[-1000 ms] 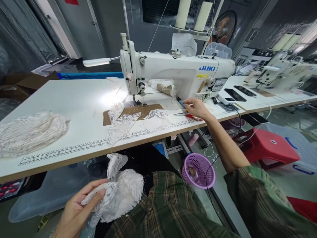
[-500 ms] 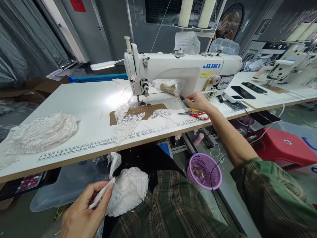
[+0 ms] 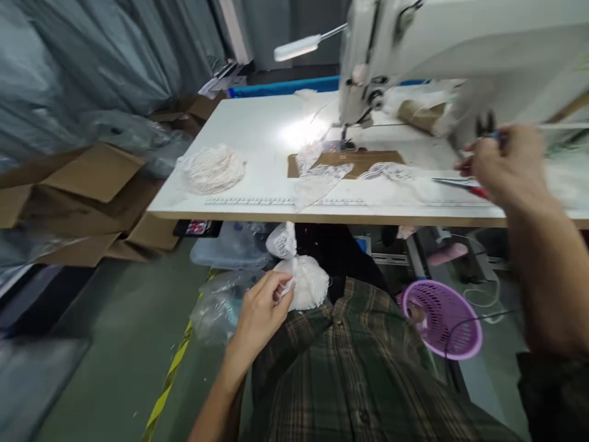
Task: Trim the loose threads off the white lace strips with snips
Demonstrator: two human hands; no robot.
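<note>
My left hand, low by my lap, pinches the edge of a white lace piece. A bunched white lace bundle rests against my lap beside those fingers. Over the table's right part, my right hand is closed round small thread snips, their dark blades pointing up, blurred by motion. Red-handled scissors lie on the tabletop just below that hand. More lace strips lie across a brown board under the needle of the white sewing machine.
A lace pile sits on the table's left part, behind a printed ruler strip. Open cardboard boxes stand at left. A purple basket is on the floor at right. A lamp shines beside the machine head.
The view has swung left and downward. My right hand has lifted the snips off the tabletop near the machine. My left hand still pinches the lace.
</note>
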